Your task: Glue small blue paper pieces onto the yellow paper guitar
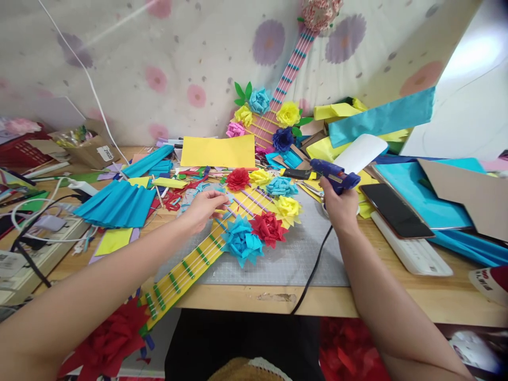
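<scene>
My right hand (342,207) is wrapped round the grip of a blue hot glue gun (332,174), its nozzle pointing left and its black cord trailing down over the table edge. My left hand (207,210) hovers at the upper left of a yellow paper guitar (194,267), thumb and fingers pinched together; anything between them is too small to make out. Red, yellow and blue paper flowers ring the guitar body, among them a large blue flower (243,241) and a red flower (269,228). Green strips and white strings run along its neck, which overhangs the table's front edge.
A grey cutting mat (317,259) lies under the guitar. At right are a phone (397,210) and a white keyboard-like slab (410,243). Pleated blue paper (119,203) and a power strip (51,254) lie left. A pink paper guitar (291,74) leans on the wall.
</scene>
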Tool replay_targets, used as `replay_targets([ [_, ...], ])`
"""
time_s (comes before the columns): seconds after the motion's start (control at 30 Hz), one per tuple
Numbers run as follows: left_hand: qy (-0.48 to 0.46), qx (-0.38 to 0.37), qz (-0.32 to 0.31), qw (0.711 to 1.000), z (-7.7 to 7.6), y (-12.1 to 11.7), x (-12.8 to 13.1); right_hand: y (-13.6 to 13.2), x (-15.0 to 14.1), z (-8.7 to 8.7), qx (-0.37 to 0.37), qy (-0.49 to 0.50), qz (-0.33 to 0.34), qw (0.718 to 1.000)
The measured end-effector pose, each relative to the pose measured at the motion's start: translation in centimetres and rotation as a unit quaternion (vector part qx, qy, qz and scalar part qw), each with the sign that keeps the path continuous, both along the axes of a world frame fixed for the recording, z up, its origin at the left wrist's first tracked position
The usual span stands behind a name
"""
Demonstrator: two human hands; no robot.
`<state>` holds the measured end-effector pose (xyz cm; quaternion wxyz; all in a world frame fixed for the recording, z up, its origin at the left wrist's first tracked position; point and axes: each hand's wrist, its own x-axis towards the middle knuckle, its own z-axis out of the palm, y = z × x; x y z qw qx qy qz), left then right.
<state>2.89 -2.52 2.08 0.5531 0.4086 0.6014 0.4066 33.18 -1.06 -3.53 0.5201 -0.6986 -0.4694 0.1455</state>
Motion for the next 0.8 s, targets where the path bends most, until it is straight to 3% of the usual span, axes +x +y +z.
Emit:
replay_targets([
  [0.07, -0.005, 0.012, 0.001, 1.000, -0.1, 0.0, -0.7, 0.7, 0.3, -1.0, -0.069, 0.011, -0.015, 0.997],
  [0.2, -0.001, 0.026, -0.013, 1.000, -0.2, -0.2, -2.0, 1.3, -0.1, -2.3, -0.181, -0.049, 0.023, 0.982],
  [0.3, 0.025, 0.028, -0.007, 0.999, -0.1, -0.7, -2.8, 1.3, -0.4, -2.6, -0.203, -0.110, 0.041, 0.972],
  [0.43, 0.070, 0.049, -0.011, 0.996, 0.0, -1.3, -3.5, 1.1, -0.4, -2.9, -0.207, -0.111, 0.039, 0.971],
  [0.5, 0.075, 0.053, -0.021, 0.996, -0.2, -1.4, -3.7, 1.1, -0.3, -2.9, -0.153, -0.099, 0.025, 0.983],
  [0.6, 0.076, 0.046, -0.020, 0.996, -0.3, -1.5, -3.9, 0.9, -0.1, -2.5, -0.002, -0.128, -0.017, 0.992],
  [0.7, 0.076, 0.033, -0.012, 0.996, -0.3, -1.4, -3.8, 0.5, -0.3, -1.4, 0.123, -0.186, -0.051, 0.973],
  [0.8, 0.074, 0.036, -0.013, 0.997, -0.3, -1.4, -3.8, 0.1, -1.2, -0.2, 0.176, -0.205, -0.038, 0.962],
])
